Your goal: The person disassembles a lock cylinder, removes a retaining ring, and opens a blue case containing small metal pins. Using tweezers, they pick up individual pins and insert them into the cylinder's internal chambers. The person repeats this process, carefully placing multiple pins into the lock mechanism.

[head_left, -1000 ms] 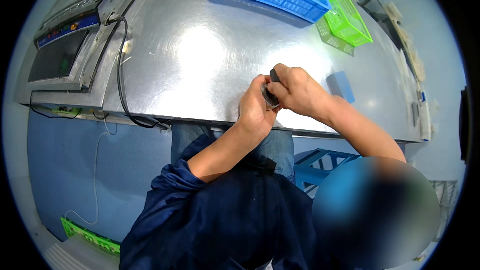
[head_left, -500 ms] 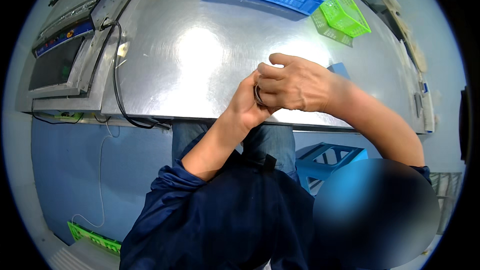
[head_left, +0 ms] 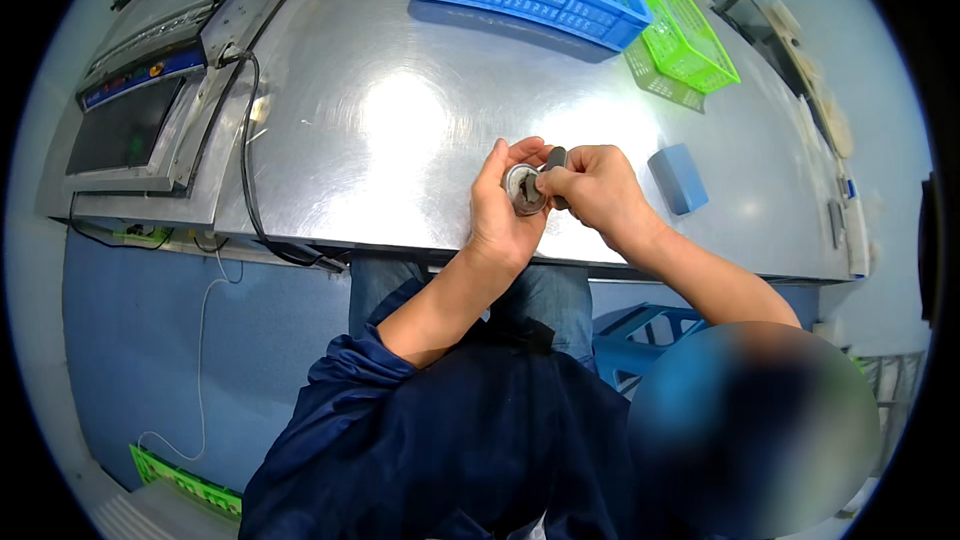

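Note:
Above the near edge of the metal table [head_left: 330, 180], my left hand [head_left: 497, 215] is wrapped round a small round metal container [head_left: 514, 180]. The container's mouth faces up; a pale inside and something dark grey show in it. My right hand [head_left: 605, 195] is closed beside it, pinching a dark grey, flat, round-ended piece [head_left: 558, 157] that looks like a lid seen edge-on. Its thumb and fingertips reach to the container's rim, and they partly hide the piece. A blue block [head_left: 678, 180] lies on the table to the right of my right hand.
A blue plastic crate [head_left: 530, 8] and a green mesh basket [head_left: 690, 50] stand at the far side. On the left is a machine [head_left: 130, 120] with a black cable [head_left: 246, 140] running down to the table edge. A blue stool [head_left: 640, 335] is under the table.
My right hand has turned and drawn back from over my left hand, uncovering the round container and the dark piece. The blue block, mostly hidden before, now shows fully.

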`<state>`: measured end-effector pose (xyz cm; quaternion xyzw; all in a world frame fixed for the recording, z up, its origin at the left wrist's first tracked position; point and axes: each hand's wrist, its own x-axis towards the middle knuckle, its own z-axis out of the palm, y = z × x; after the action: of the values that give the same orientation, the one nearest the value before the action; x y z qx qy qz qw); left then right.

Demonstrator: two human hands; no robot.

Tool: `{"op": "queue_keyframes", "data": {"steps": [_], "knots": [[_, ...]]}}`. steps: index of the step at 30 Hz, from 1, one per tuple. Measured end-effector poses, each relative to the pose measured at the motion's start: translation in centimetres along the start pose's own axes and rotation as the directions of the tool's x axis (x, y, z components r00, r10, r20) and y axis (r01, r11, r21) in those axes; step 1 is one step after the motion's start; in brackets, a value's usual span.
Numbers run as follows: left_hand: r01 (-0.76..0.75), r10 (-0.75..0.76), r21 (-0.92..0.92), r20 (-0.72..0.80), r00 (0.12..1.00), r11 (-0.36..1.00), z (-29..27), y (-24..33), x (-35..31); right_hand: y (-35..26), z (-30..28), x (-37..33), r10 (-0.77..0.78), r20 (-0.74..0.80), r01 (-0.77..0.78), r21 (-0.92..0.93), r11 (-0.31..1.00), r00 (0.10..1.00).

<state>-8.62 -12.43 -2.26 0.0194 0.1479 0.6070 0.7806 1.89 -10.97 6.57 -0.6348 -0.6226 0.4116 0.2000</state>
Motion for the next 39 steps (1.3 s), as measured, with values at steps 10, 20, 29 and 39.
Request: {"op": "queue_keyframes", "data": {"steps": [10, 20, 29, 39], "knots": [[0.085, -0.073, 0.049, -0.202, 0.977, 0.995, 1.2, 0.1, -1.0, 0.0, 0.3, -0.1, -0.58, 0.117, 0.549, -0.514, 0.659, 0.806], [0.139, -0.141, -0.026, -0.13, 0.981, 0.99, -0.1, 0.0, -0.1, -1.7, -2.6, -0.3, -0.749, 0.469, 0.771, -0.631, 0.088, 0.468], [-0.022, 0.019, 0.088, 0.026, 0.999, 0.996, 0.7, 0.0, -0.8, -1.8, -0.9, -2.2, 0.073, 0.098, -0.071, -0.021, 0.997, 0.993], [0.041, -0.041, 0.071, 0.007, 0.999, 0.997, -0.3, 0.0, -0.3, -2.1, -1.3, -0.1, -0.077, 0.218, 0.161, -0.395, 0.904, 0.973]]}}
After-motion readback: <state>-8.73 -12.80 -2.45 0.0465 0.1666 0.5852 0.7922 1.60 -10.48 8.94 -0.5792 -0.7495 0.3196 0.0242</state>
